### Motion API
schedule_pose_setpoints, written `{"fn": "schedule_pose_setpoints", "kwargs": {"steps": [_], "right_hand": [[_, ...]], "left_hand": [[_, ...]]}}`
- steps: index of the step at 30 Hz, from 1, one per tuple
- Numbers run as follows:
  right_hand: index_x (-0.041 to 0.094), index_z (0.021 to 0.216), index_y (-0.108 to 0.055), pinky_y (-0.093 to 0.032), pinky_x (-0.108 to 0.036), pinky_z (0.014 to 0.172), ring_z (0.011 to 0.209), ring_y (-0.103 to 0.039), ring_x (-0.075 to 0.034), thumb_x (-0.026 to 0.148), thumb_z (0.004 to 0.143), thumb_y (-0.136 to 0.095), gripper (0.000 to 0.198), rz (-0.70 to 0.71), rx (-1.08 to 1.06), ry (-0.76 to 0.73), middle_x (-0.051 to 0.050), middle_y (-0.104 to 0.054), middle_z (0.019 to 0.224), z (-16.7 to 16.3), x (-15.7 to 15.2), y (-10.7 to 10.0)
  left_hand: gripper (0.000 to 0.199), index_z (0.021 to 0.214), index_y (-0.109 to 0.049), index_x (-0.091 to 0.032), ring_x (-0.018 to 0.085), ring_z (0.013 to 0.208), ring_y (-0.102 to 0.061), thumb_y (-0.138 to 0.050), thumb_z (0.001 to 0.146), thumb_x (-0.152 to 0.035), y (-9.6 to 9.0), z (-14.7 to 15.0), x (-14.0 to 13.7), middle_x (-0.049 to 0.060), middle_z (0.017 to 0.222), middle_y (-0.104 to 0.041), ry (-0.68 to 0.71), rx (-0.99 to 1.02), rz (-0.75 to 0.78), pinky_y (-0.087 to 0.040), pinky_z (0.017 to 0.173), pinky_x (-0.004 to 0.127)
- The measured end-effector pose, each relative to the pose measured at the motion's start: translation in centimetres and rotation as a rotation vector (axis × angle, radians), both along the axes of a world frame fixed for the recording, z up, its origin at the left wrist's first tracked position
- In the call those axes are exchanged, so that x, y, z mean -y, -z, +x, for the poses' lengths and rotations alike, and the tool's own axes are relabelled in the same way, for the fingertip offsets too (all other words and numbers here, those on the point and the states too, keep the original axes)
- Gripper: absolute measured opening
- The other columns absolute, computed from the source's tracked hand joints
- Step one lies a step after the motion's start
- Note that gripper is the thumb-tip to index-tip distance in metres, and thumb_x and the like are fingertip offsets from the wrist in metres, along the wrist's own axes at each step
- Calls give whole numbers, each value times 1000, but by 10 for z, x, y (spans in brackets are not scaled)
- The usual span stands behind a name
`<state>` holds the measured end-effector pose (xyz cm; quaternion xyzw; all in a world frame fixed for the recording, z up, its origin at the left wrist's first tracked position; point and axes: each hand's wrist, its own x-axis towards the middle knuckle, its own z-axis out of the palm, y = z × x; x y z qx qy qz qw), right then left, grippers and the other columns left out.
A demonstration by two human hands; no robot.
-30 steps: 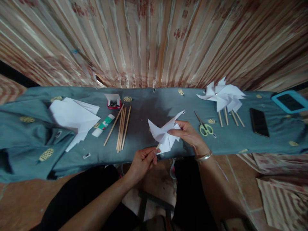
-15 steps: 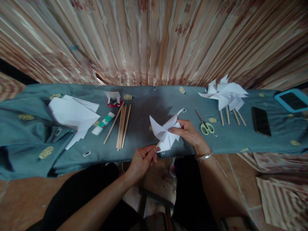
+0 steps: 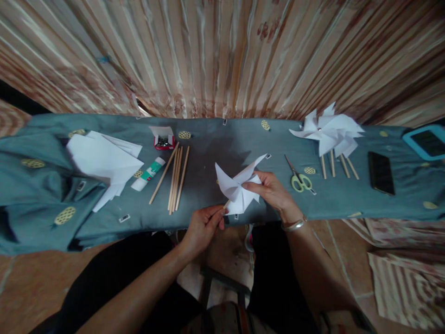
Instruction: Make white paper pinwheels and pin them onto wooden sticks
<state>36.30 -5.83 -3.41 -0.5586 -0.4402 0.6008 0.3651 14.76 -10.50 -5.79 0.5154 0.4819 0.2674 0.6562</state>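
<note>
A white paper pinwheel (image 3: 239, 185) is held over the near edge of the cloth-covered table. My left hand (image 3: 205, 227) is closed around its wooden stick (image 3: 226, 204), just below the blades. With thumb and fingers, my right hand (image 3: 271, 190) pinches the pinwheel at its centre and right blades; the fingers behind the paper are hidden. Left of the pinwheel lie several loose wooden sticks (image 3: 178, 181). A small red-and-white box of metal pins (image 3: 163, 141) stands open behind them, and a green-and-white glue stick (image 3: 149, 174) is beside them.
Folded white paper sheets (image 3: 104, 160) lie on the left of the grey-green cloth (image 3: 205, 139). To the right are green-handled scissors (image 3: 299, 181), several finished pinwheels (image 3: 332, 132), a dark phone (image 3: 381, 172) and a blue-framed device (image 3: 426, 141). A striped curtain (image 3: 208, 60) hangs behind the table.
Both hands keep their hold on the pinwheel, and its pose is nearly the same. The view has shifted slightly.
</note>
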Motion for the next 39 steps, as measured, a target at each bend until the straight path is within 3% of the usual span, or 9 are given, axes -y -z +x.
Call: {"fn": "schedule_pose_setpoints", "kwargs": {"steps": [9,16,21,24,32,36,39], "right_hand": [[16,83,-70,-37,-24,54,57,-49,-10,41,64,-79,32,-17,30,9,3,-62,65,-2,-1,8],[17,87,-69,-35,-23,53,57,-47,-10,45,65,-81,38,30,88,-19,3,-61,68,1,-5,-2],[19,94,-71,-42,-26,60,67,-55,-13,47,74,-76,35,146,125,-12,0,-68,79,5,-7,-7],[20,102,-72,-48,-28,71,79,-62,-17,51,74,-76,42,186,90,58,-3,-73,93,6,-8,-6],[24,101,-70,-50,-33,86,92,-66,-19,58,73,-76,45,290,42,447,-4,-75,97,4,-10,-3],[21,90,-70,-51,-34,81,87,-66,-21,57,77,-72,39,363,146,528,-6,-74,89,0,-8,-2],[21,77,-68,-49,-32,70,72,-63,-19,58,76,-72,37,371,161,504,-3,-70,73,-6,-5,0]], "left_hand": [[47,55,-53,-18,9,46,-32,-52,84,-55,-4,-2,0,-4,49,-39,17,-17,-15,-22,46,24],[49,76,-64,-16,5,37,-30,-64,71,-65,-6,2,-8,-5,51,-51,-36,151,-212,-18,40,22],[48,77,-65,-14,3,34,-31,-70,70,-61,-9,2,-13,-4,54,-56,-67,221,-242,-16,38,22],[47,80,-67,-13,2,34,-30,-72,71,-59,-13,2,-16,-4,54,-56,-107,264,-255,-14,39,22],[47,81,-67,-11,2,34,-31,-78,67,-55,-28,3,-32,-5,52,-55,-247,384,-246,-12,39,21],[48,82,-68,-11,4,38,-38,-81,64,-53,-33,5,-41,-4,55,-57,-325,438,-205,-18,39,21],[47,81,-70,-12,6,46,-46,-83,62,-52,-37,7,-48,-2,58,-60,-389,488,-181,-29,45,21]]}}
